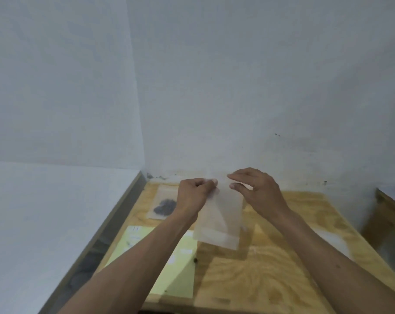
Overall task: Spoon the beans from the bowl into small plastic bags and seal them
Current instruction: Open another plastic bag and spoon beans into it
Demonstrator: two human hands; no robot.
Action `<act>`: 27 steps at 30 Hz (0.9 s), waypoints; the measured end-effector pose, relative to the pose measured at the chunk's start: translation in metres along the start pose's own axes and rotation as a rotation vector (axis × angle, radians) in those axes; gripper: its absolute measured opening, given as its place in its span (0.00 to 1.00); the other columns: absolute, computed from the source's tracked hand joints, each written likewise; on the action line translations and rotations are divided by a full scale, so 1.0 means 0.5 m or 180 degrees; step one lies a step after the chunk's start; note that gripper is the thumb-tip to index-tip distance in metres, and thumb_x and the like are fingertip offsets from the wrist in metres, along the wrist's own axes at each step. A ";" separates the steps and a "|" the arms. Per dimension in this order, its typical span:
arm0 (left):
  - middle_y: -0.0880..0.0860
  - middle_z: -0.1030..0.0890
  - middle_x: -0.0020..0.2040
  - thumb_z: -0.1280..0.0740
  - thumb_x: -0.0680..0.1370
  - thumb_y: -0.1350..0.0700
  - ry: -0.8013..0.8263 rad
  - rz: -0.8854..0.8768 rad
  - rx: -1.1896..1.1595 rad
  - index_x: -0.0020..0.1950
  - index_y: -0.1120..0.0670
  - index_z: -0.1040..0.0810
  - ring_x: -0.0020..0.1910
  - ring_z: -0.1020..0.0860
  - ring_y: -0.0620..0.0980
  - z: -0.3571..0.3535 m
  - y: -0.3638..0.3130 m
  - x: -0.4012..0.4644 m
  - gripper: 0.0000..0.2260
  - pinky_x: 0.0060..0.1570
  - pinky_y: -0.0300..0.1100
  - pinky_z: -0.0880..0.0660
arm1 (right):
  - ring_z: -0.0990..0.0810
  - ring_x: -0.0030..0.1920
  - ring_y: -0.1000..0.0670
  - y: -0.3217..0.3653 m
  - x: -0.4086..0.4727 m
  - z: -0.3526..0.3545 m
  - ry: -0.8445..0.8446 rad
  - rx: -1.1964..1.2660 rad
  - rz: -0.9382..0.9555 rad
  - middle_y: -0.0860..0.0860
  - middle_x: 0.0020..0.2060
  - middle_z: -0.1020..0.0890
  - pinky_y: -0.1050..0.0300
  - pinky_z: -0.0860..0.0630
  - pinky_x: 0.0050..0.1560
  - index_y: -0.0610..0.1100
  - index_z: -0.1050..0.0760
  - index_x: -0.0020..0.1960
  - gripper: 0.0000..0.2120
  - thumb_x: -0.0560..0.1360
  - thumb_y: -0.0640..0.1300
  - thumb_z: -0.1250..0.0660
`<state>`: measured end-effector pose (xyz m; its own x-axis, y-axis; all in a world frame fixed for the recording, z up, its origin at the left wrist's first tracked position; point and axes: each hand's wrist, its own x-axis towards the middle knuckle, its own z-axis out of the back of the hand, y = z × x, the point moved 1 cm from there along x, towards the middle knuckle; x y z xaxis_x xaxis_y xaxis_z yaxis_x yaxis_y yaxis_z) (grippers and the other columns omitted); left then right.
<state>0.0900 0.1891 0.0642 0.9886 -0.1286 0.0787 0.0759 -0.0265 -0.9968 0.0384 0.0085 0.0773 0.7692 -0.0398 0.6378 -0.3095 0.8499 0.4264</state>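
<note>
left hand (195, 191) pinching raised plastic bag (221, 219), right hand (252, 189) fingers spread beside

The wall (237, 87) stood close behind my hands, closing off the far edge of the table (271, 279). To my left, a filled bag (163, 206) lay at the back corner and a yellow-green sheet (176, 268) lay nearer me, both flat enough to pass over. The empty bag (221, 218) hung between my hands. The bare wood to my right lay open.
</note>
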 end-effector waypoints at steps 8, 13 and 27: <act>0.57 0.15 0.36 0.28 0.78 0.51 0.0310 -0.0237 0.0391 0.37 0.58 0.15 0.34 0.22 0.49 0.007 0.015 -0.001 0.14 0.42 0.48 0.25 | 0.24 0.43 0.54 0.001 0.023 -0.020 0.0303 -0.0327 -0.0015 0.57 0.41 0.20 0.58 0.33 0.50 0.50 0.20 0.44 0.04 0.77 0.47 0.28; 0.49 0.25 0.28 0.35 0.76 0.34 0.0307 0.0512 0.0353 0.29 0.54 0.24 0.29 0.26 0.47 0.001 -0.017 0.005 0.27 0.40 0.41 0.25 | 0.22 0.34 0.48 -0.008 0.018 -0.019 0.0058 -0.0776 0.0712 0.54 0.35 0.18 0.49 0.26 0.42 0.47 0.17 0.43 0.05 0.75 0.38 0.27; 0.65 0.14 0.42 0.31 0.78 0.61 0.1234 0.0790 0.0772 0.49 0.72 0.18 0.38 0.16 0.59 0.010 -0.050 0.023 0.13 0.42 0.47 0.16 | 0.19 0.34 0.49 -0.018 0.000 -0.024 -0.0399 -0.1144 0.1245 0.56 0.42 0.14 0.58 0.27 0.39 0.48 0.18 0.40 0.07 0.72 0.37 0.30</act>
<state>0.1002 0.1933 0.0897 0.8632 -0.4609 -0.2062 -0.0814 0.2761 -0.9577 0.0478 0.0070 0.0655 0.5558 0.2717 0.7857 -0.3317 0.9391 -0.0901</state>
